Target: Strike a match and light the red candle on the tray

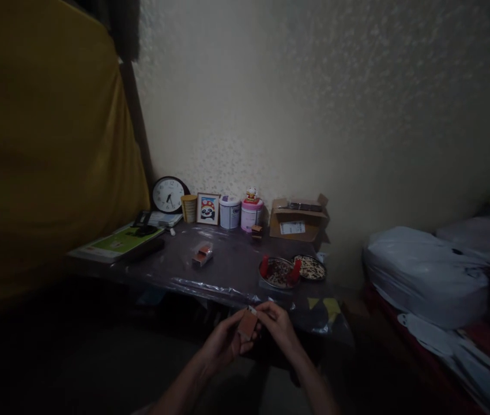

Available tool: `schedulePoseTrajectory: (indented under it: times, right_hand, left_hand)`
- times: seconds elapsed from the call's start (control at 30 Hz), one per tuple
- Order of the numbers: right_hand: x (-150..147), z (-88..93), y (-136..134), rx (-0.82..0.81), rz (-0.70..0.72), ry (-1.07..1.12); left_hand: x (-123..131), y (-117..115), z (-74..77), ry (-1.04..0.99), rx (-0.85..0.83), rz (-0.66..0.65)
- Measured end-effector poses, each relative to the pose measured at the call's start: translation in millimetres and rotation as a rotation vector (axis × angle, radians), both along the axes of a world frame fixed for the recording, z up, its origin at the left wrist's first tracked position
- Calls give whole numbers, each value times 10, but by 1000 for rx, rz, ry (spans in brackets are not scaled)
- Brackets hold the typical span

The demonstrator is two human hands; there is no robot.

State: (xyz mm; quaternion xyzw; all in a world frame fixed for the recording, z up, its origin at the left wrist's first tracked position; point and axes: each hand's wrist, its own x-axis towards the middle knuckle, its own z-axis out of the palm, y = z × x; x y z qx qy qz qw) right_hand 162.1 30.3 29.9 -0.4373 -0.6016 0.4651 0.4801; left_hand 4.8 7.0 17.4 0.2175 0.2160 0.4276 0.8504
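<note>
The left hand (223,347) is clamped on a small brown box (247,326) by the table's (232,268) near edge; the right hand (281,329), fingers bent, touches its far end (whether pinching, one cannot tell), forearms angled inward

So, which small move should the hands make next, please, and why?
I would perhaps press gently on the pale end of the box with the right hand: its fingers are right by that end, which shows past the brown face, while the left hand supports the box. Whether it is a tray or a flap, I cannot tell.
</note>
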Motion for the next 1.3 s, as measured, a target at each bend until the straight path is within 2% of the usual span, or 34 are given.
schedulePoseTrajectory:
  times: [0.1,0.27,0.47,0.63,0.87,1.17,1.3]
  right_hand:
    - [3,-36,-9,75,-24,-156]
    - [11,1,-73,307,-15,-429]
    - [15,23,-125,383,15,-621]
    - [33,-6,-129,410,46,-698]
    - [62,65,-154,388,126,-771]
    - [115,50,-164,364,189,-771]
    - [127,61,-180,339,198,-789]
  left_hand:
    - [18,17,-24,75,-23,40]
    - [42,57,-110,170,-26,149]
    - [48,66,-153,231,-7,184]
    - [45,78,-187,271,22,175]
    - [38,75,-183,318,62,148]
    - [33,124,-338,399,136,100]
    - [29,118,-346,448,181,69]
